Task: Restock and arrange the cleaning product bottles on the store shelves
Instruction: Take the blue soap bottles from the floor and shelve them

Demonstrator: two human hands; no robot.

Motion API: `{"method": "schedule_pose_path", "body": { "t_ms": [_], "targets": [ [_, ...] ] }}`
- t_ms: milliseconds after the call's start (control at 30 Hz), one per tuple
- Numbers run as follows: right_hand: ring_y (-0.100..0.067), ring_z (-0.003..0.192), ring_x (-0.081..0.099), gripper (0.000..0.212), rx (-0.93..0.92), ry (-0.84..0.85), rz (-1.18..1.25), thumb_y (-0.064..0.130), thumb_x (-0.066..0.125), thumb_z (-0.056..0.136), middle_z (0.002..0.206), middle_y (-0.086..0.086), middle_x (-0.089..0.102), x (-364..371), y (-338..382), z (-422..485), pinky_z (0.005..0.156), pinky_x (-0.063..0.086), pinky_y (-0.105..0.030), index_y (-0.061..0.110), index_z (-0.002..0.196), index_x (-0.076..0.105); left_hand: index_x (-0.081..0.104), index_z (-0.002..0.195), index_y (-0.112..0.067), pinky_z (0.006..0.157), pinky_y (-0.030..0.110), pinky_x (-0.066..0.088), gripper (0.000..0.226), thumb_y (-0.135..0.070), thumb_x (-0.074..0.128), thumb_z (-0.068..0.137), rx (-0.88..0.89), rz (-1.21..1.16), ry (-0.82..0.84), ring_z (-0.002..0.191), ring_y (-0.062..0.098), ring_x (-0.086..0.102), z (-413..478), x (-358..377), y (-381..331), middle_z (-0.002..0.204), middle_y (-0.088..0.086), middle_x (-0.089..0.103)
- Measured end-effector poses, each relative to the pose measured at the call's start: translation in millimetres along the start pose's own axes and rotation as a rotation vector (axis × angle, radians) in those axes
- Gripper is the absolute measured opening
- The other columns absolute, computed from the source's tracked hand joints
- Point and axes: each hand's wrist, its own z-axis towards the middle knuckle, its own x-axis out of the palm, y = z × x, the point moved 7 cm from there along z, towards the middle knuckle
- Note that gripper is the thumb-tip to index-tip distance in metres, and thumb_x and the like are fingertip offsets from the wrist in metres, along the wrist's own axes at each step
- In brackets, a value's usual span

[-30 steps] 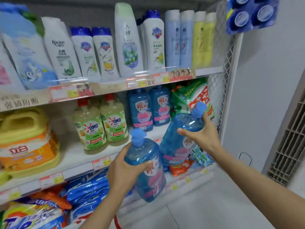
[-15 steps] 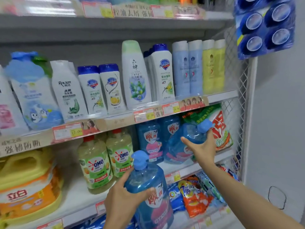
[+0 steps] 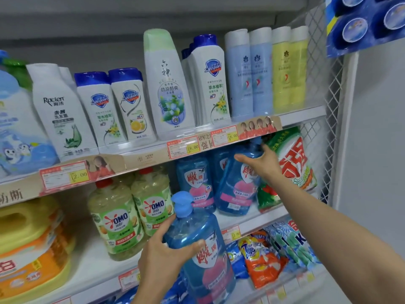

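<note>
Low in the centre of the frame, a blue pump-top bottle is gripped at the shoulder by the left hand, fingers and thumb wrapped round it. It is held upright in front of the shelving, clear of any shelf. Farther in, right of centre, a second blue bottle is clasped near its neck by the right hand and is tilted. Its cap is tucked under the lip of the upper shelf and its base is low over the middle shelf; whether the base is touching cannot be told. The step in hand is judged to be the seating of this bottle beside the two matching blue bottles already stood there, between them and a green-and-red detergent bag. For the next move, the bottle would need to be brought upright, set down with its label faced forward and released, after which the left hand's bottle could be shelved. Four blue bottles are counted in all: two held and two shelved, one of the latter largely hidden. Left of them, two OMO bottles are stood side by side, and a yellow jug is seen at the lower left. On the upper shelf, two pale blue bottles and two yellow bottles are lined up at the right.
</note>
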Motion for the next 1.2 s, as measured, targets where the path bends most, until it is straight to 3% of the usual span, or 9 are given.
{"method": "schedule_pose_path", "body": {
  "t_ms": [233,300,433,533,633,700,867,1067,1200],
  "targets": [
    [-0.031,0.131,0.048,0.11,-0.148,0.098,-0.439,0.08,0.07,0.061,0.148,-0.005,0.037,50.2,18.0,-15.4,0.096,0.05,-0.048,0.036,0.152,0.025,0.056,0.101,-0.059,0.081,0.032,0.057,0.081,-0.057,0.092,0.029,-0.012,-0.022,0.032,0.087,-0.009,0.065,-2.4,3.0,5.7,0.094,-0.038,0.066],
    [-0.033,0.136,0.042,0.111,-0.149,0.096,-0.382,0.076,0.071,0.064,0.152,-0.008,0.026,52.1,13.2,-19.5,0.101,0.047,-0.051,0.036,0.154,0.018,0.056,0.103,-0.059,0.084,0.035,0.057,0.083,-0.061,0.089,0.026,-0.016,-0.012,0.028,0.091,-0.006,0.066,-4.8,2.5,6.7,0.097,-0.037,0.067],
    [-0.027,0.152,0.009,0.118,-0.244,0.1,-0.1,0.07,0.073,0.068,0.163,-0.005,0.001,40.5,15.1,-69.1,0.12,0.023,-0.05,0.031,0.156,0.005,0.056,0.105,-0.06,0.088,0.04,0.057,0.086,-0.066,0.089,0.026,-0.01,0.009,0.031,0.099,0.001,0.065,-7.4,0.0,8.7,0.108,-0.028,0.067],
    [-0.005,0.141,0.031,0.106,-0.322,0.204,0.128,0.069,0.075,0.066,0.152,0.012,0.027,28.3,10.0,-153.0,0.115,0.033,-0.032,0.04,0.15,0.015,0.055,0.103,-0.062,0.085,0.038,0.058,0.083,-0.066,0.086,0.026,-0.013,0.033,0.016,0.095,-0.003,0.065,-7.3,-2.6,7.0,0.1,-0.032,0.067],
    [0.01,0.135,0.032,0.122,-0.186,0.538,0.141,0.065,0.087,0.051,0.146,0.032,0.027,53.2,-8.2,-229.2,0.112,0.034,-0.025,0.064,0.141,0.003,0.049,0.102,-0.066,0.084,0.038,0.057,0.082,-0.074,0.08,0.027,-0.006,0.084,-0.014,0.096,0.0,0.065,-7.3,-3.2,-2.7,0.1,-0.032,0.065],
    [0.009,0.136,0.031,0.135,-0.152,0.633,0.114,0.06,0.092,0.046,0.147,0.035,0.024,74.8,-18.2,-254.7,0.113,0.037,-0.029,0.068,0.14,-0.005,0.047,0.104,-0.067,0.084,0.04,0.057,0.082,-0.077,0.079,0.029,0.017,0.117,-0.034,0.096,0.002,0.065,-8.0,-1.9,-10.7,0.1,-0.032,0.063],
    [0.009,0.133,0.035,0.137,-0.241,0.398,0.04,0.053,0.092,0.049,0.142,0.035,0.033,78.8,-11.5,-243.7,0.106,0.044,-0.028,0.062,0.146,-0.003,0.05,0.102,-0.069,0.084,0.039,0.057,0.076,-0.067,0.087,0.036,0.078,0.022,-0.065,0.094,-0.001,0.065,-3.1,-2.7,-21.8,0.095,-0.034,0.065],
    [-0.009,0.138,0.03,0.131,-0.541,0.326,-0.147,0.037,0.089,0.066,0.153,0.011,0.029,73.2,33.5,-204.8,0.109,0.041,-0.035,0.058,0.147,-0.012,0.054,0.121,-0.03,0.086,0.023,0.056,0.08,-0.03,0.089,0.049,0.256,-0.231,-0.094,0.102,-0.001,0.065,1.1,-9.1,-49.1,0.115,-0.011,0.065],
    [-0.016,0.143,0.028,0.132,-0.598,0.282,-0.196,0.031,0.088,0.068,0.155,0.006,0.022,80.5,39.8,-176.3,0.104,0.047,-0.044,0.062,0.145,-0.014,0.05,0.129,-0.022,0.093,0.035,0.055,0.083,-0.024,0.09,0.056,0.295,-0.272,-0.138,0.109,0.006,0.063,15.3,-4.3,-49.9,0.122,-0.005,0.062]
  ]
}}
